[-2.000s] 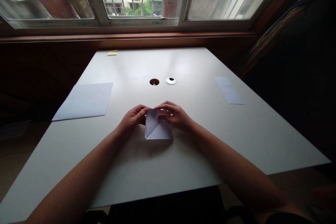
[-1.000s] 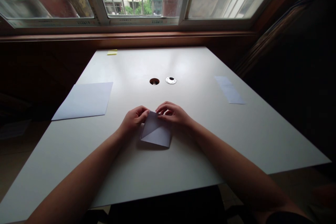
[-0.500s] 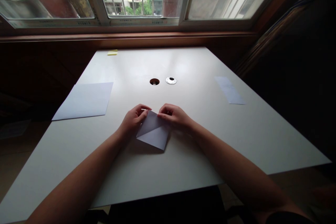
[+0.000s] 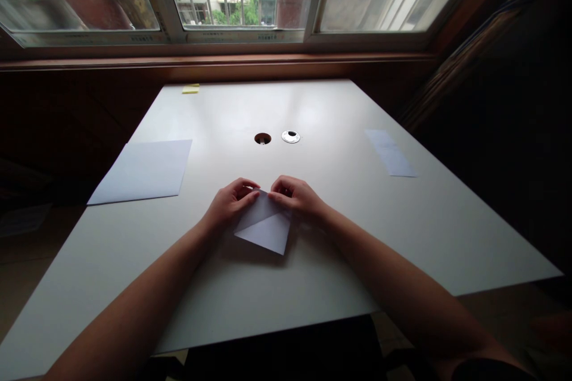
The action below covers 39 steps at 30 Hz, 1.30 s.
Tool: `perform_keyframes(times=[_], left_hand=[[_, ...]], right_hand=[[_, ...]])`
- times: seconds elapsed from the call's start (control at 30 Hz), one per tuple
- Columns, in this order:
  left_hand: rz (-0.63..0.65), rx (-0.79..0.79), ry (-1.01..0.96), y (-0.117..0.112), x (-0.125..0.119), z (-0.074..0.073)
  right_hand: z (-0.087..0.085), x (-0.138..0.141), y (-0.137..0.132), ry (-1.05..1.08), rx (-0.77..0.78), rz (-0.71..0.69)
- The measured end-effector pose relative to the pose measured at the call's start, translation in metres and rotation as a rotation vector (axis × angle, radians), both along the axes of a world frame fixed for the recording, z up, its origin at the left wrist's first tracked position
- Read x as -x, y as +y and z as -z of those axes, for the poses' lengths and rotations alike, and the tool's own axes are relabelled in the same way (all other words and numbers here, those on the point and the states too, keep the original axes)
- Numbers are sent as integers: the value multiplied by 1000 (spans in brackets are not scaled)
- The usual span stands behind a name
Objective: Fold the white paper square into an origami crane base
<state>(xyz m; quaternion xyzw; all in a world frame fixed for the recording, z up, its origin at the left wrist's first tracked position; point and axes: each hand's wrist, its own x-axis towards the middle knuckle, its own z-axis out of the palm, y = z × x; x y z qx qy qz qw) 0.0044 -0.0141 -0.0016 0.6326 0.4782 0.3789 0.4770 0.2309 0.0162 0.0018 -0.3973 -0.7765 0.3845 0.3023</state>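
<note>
Fingers of the left hand (image 4: 230,202) and the right hand (image 4: 301,195) clamp a small folded paper (image 4: 263,232) between them, thumbs on the near face and fingertips partly hidden behind the top edge. In the last half-second the left thumb has slid inward along that edge, bringing the two grips almost together. The paper, squared to the person two seconds ago, now sits turned, its lower edge sloping down toward the right; the right fingers, spread across it then, are curled at its upper side. The shift suggests that attention has narrowed to the top corner, though no new crease can be made out there. One diagonal line crosses the paper's face. Whether its lower edge touches the desk (image 4: 308,286) is hard to tell.

Farther out, nothing has moved: a larger white sheet (image 4: 145,169) lies at the desk's left edge, a narrow strip of paper (image 4: 391,153) to the right, with an open cable hole (image 4: 263,139), a metal ring (image 4: 288,140) beside it and a yellow note (image 4: 190,89) toward the window (image 4: 243,37).
</note>
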Motion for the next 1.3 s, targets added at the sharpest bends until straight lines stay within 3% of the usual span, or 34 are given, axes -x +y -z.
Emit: perform_keyframes(times=[0.17,0.47,0.87,1.13,1.3], left_hand=[[-10,-41,21,2,1,3],[7,18,-69,1,2,3],[-176,26,-145,1,0,-1],[-130,107,-219,2,1,0],[-43,141,-151,0,3,-5]], right_hand=[[0,0,-1,-17,-42,20],[-1,1,-2,-8,-19,44],[8,-6,3,150,154,132],[9,-5,5,343,253,144],[5,-4,2,373,246,135]])
